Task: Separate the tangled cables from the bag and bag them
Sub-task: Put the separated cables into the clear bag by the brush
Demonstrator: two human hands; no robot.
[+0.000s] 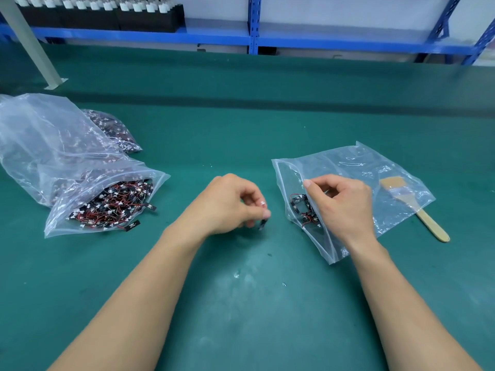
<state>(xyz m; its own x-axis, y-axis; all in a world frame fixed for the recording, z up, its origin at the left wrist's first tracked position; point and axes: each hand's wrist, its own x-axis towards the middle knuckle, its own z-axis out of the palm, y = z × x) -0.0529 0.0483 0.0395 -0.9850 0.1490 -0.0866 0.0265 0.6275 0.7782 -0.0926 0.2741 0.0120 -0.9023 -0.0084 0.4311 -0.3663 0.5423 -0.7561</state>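
Observation:
A clear bag [80, 194] at the left lies open on its side, with a heap of tangled red-and-black cables [115, 207] spilling at its mouth. My left hand [227, 204] hovers over the green mat, fingers pinched on one small cable [263, 222] with a white plug and a black tab. To the right lies a second clear bag [356, 172] that holds a few cables [302, 210] near its mouth. My right hand [340, 204] pinches the upper lip of that bag's mouth.
A wooden-handled brush [417, 210] lies partly under the right bag. A further filled bag [115, 129] sits behind the left one. Blue shelving [253, 36] and a grey post [29, 41] stand at the table's far side.

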